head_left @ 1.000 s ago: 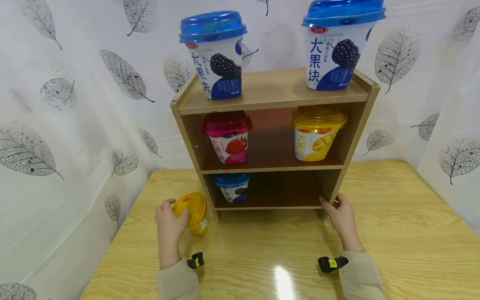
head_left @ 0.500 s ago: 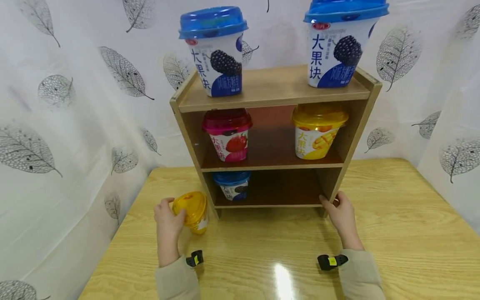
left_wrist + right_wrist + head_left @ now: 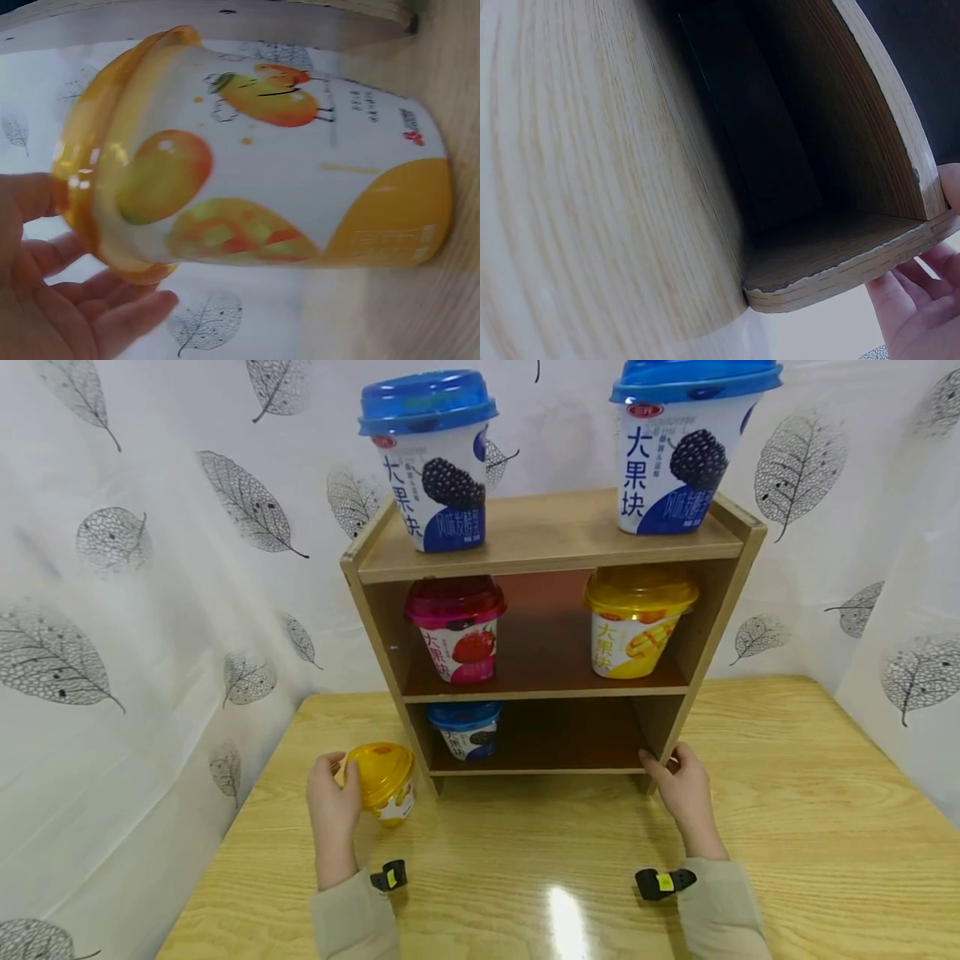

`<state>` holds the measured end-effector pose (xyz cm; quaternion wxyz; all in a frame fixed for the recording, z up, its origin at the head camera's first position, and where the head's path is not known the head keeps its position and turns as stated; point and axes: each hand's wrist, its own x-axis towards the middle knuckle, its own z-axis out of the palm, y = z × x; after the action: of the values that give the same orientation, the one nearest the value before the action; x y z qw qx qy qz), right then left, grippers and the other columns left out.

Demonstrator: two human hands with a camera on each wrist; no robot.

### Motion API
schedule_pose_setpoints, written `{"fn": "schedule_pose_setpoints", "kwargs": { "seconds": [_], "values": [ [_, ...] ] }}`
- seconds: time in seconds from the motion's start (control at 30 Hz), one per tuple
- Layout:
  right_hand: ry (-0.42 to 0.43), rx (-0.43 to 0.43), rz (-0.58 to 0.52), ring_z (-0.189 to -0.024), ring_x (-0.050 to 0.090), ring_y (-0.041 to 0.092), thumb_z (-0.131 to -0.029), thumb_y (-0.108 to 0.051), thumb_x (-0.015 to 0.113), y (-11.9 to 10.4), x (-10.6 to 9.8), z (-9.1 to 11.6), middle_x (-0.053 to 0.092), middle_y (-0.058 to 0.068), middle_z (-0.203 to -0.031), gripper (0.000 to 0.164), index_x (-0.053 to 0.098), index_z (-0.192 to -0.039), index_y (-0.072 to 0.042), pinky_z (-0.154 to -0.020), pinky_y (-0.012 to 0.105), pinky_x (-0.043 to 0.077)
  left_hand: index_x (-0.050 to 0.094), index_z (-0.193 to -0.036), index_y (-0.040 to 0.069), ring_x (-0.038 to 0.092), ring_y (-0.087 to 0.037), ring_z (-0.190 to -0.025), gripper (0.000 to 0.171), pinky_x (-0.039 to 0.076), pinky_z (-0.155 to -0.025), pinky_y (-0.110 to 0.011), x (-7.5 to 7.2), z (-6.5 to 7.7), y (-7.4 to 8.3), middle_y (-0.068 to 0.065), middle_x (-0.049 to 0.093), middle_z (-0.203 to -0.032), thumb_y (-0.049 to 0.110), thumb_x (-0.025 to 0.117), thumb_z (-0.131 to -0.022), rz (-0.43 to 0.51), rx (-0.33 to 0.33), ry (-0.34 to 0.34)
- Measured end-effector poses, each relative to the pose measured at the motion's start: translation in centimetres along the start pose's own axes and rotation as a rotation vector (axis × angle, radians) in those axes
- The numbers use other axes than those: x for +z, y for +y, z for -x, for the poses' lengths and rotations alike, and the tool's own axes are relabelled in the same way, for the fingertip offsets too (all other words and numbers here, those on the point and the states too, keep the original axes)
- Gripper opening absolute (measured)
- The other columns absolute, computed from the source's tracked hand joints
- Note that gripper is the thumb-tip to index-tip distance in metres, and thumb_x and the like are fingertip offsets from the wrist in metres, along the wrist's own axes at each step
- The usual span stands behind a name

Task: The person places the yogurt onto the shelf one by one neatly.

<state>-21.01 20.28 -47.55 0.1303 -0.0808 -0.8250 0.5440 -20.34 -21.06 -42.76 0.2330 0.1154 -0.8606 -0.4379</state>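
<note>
A yellow-lidded mango yogurt cup (image 3: 386,781) stands on the table just left of the wooden shelf (image 3: 555,695). Beside its lid is my left hand (image 3: 333,793), fingers relaxed and spread. In the left wrist view, one digit of the left hand (image 3: 52,277) is at the lid's edge and the other fingers lie loosely beside the cup (image 3: 262,165). My right hand (image 3: 684,789) grips the shelf's lower right side panel (image 3: 855,277), thumb at the front of the bottom board and fingers round the outside.
Two blue-lidded blackberry cups stand on top, one left (image 3: 435,468), one right (image 3: 675,460). The middle level has a pink-lidded strawberry cup (image 3: 461,635) and a yellow-lidded cup (image 3: 637,627). A small blue-lidded cup (image 3: 468,735) sits bottom left. Leaf-printed sheeting (image 3: 150,693) hangs behind the table (image 3: 810,793).
My left hand has loosened from the yellow lid and drawn slightly left. The tilted cup now sits more upright, its label turned more to view. My right hand has stayed on the shelf.
</note>
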Motion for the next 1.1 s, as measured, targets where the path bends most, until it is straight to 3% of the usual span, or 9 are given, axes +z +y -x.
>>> {"fn": "schedule_pose_setpoints", "kwargs": {
  "seconds": [0.2,0.5,0.87,1.1],
  "values": [
    [0.000,0.012,0.006,-0.107,0.048,0.031,-0.088,-0.031,0.052,0.0,0.0,0.0,0.046,0.021,-0.119,0.050,0.041,-0.123,0.003,-0.068,0.014,0.042,0.043,-0.115,-0.011,0.043,-0.042,-0.105,0.035,0.038,-0.085,-0.052,-0.9,0.1,0.2,-0.030,0.042,-0.117,0.014,0.041,-0.091,-0.021,-0.083,-0.067],
    [-0.008,0.009,0.008,-0.107,0.048,0.032,-0.088,-0.031,0.051,0.1,-0.1,0.1,0.046,0.021,-0.119,0.050,0.041,-0.124,0.003,-0.071,0.020,0.044,0.040,-0.118,-0.009,0.050,-0.041,-0.098,0.039,0.044,-0.077,-0.048,-1.3,0.0,0.0,-0.030,0.045,-0.116,0.020,0.041,-0.092,-0.092,-0.149,-0.207],
    [-0.008,0.016,-0.003,-0.107,0.047,0.032,-0.088,-0.032,0.052,0.1,-0.1,0.1,0.045,0.021,-0.120,0.051,0.040,-0.124,0.003,-0.068,0.012,0.041,0.031,-0.128,-0.008,0.042,-0.042,-0.103,0.050,0.036,-0.082,-0.053,-1.7,0.1,0.3,-0.031,0.041,-0.117,0.019,0.041,-0.087,-0.197,-0.160,-0.276],
    [-0.004,0.013,-0.003,-0.106,0.048,0.032,-0.088,-0.032,0.052,0.1,0.0,0.1,0.046,0.021,-0.119,0.050,0.041,-0.123,0.003,-0.067,0.012,0.041,0.029,-0.129,-0.008,0.048,-0.039,-0.094,0.055,0.038,-0.077,-0.050,-2.0,0.4,0.8,-0.029,0.047,-0.107,0.024,0.041,-0.087,-0.267,-0.158,-0.297]
  ]
}}
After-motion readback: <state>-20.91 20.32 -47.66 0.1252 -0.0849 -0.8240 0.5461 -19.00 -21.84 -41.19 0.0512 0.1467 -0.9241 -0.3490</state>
